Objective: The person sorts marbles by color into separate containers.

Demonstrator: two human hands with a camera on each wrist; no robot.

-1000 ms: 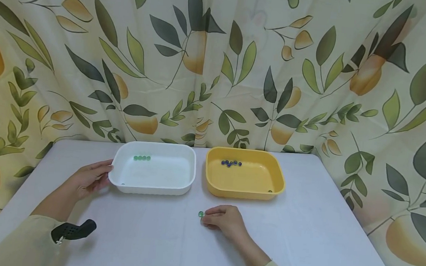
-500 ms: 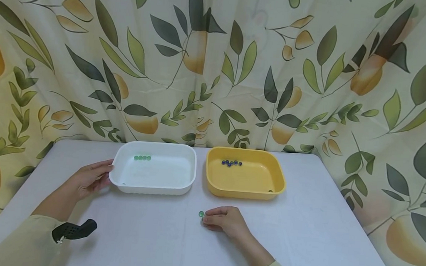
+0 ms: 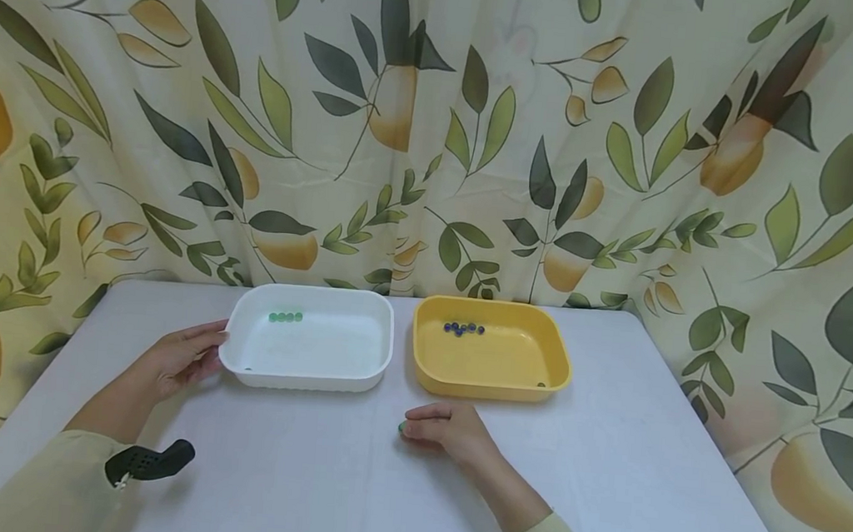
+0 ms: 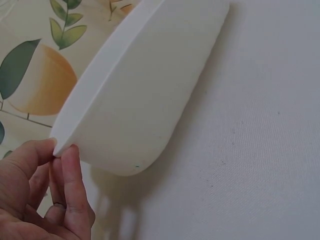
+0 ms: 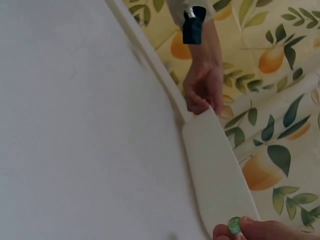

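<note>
My left hand [image 3: 180,361] pinches the left rim of a white plastic tray [image 3: 322,354]; the left wrist view shows thumb and fingertips on its corner [image 4: 65,145]. Inside, a short row of green marbles [image 3: 290,317] lies toward the back. In front of the gap between the trays, my right hand [image 3: 451,433] holds a green glass marble [image 5: 234,225] between thumb and fingertip. From the head view, fingers cover most of that marble. Behind this hand stands a yellow tray [image 3: 487,361] with a cluster of dark blue marbles [image 3: 458,332].
One more marble [image 3: 541,384] sits at the yellow tray's near right corner, and a small partly hidden thing [image 3: 248,369] shows at the white tray's near left. A white cloth [image 3: 290,472] covers the table. A patterned curtain [image 3: 468,219] hangs behind.
My right hand has turned and risen slightly, and the marble, earlier plain to see at its fingertips, is now mostly covered by them. The left hand and both trays stay put.
</note>
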